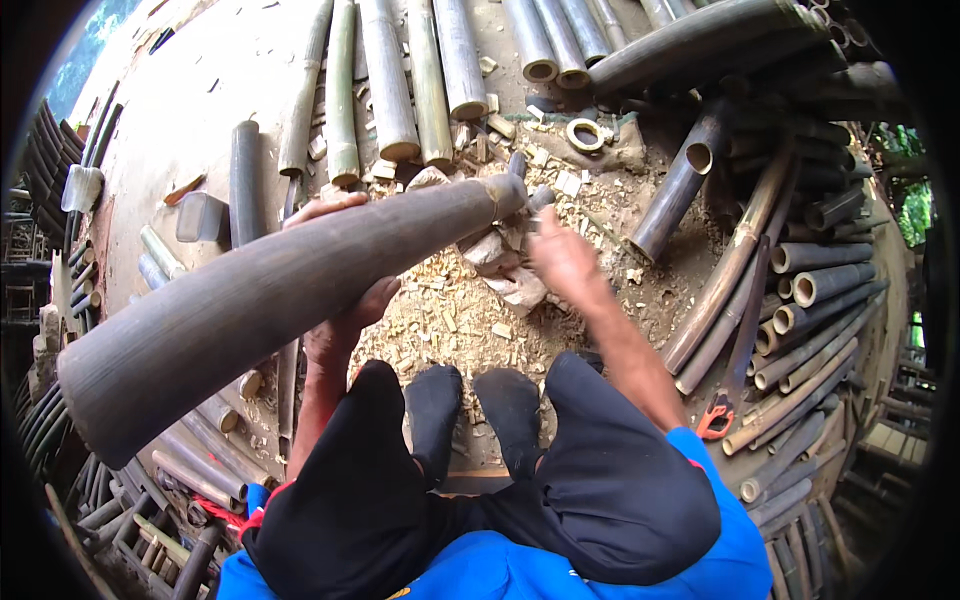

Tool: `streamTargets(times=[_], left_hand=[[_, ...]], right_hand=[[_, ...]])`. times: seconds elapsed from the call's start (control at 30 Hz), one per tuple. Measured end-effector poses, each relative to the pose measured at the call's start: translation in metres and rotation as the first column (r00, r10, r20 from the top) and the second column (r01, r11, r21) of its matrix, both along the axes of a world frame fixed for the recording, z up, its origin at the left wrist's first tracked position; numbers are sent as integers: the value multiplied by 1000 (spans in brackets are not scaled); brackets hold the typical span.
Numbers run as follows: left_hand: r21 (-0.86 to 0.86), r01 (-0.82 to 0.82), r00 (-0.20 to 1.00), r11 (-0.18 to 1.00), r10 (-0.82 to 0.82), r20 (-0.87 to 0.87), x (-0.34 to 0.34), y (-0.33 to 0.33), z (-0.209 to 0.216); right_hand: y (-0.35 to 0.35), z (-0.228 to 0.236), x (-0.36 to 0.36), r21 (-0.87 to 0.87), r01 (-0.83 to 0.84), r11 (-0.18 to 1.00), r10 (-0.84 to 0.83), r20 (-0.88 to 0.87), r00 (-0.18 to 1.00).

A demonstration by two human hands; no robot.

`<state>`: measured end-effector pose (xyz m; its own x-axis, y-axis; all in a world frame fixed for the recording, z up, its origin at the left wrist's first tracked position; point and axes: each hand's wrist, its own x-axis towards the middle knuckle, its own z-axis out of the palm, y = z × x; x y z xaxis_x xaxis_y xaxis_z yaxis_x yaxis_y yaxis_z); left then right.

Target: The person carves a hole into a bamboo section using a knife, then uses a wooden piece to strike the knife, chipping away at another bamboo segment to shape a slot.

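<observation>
A thick, dark bamboo pole (pixel 250 290) slants across the view, its wide end near at the left and its narrower end over the middle. My left hand (pixel 342 322) is wrapped around it from below, with fingers showing beyond the pole and the thumb on the near side. Just beside the pole's narrow end, my right hand (pixel 565 262) is closed and a little smeared. A small dark piece shows by its fingers, but what it grips is not plain. Under the narrow end lies a pale, lumpy block (pixel 500 262), partly covered by the pole.
Wood chips (pixel 445 310) cover the ground around my feet. Several bamboo poles (pixel 385 90) lie ahead, and a stack of cut bamboo (pixel 810 320) stands at the right near an orange-handled saw (pixel 715 418). A bamboo ring (pixel 586 135) and a clear container (pixel 203 217) lie farther off.
</observation>
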<state>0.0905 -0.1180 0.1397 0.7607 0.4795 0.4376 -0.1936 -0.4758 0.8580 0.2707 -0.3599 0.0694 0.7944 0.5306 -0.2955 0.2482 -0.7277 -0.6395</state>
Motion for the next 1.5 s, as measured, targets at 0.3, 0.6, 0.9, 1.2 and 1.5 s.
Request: streamTargets(times=[0.3, 0.6, 0.9, 1.2, 1.5], left_hand=[[-154, -93, 985, 984, 68, -161, -3, 9, -2], [-424, -40, 875, 905, 236, 423, 20, 66, 124], [279, 46, 916, 959, 71, -395, 4, 32, 94], [445, 306, 610, 842, 185, -771, -81, 92, -28], [315, 489, 458, 813, 68, -886, -96, 95, -44]], right_hand=[[-16, -33, 11, 32, 8, 999, -19, 371, 928], [-18, -55, 0, -334, 15, 942, 113, 358, 927], [-10, -75, -83, -248, -176, 953, 228, 200, 953], [-16, -85, -136, 113, -90, 989, 87, 30, 996], [-19, -65, -151, 88, -189, 978, 197, -98, 975]])
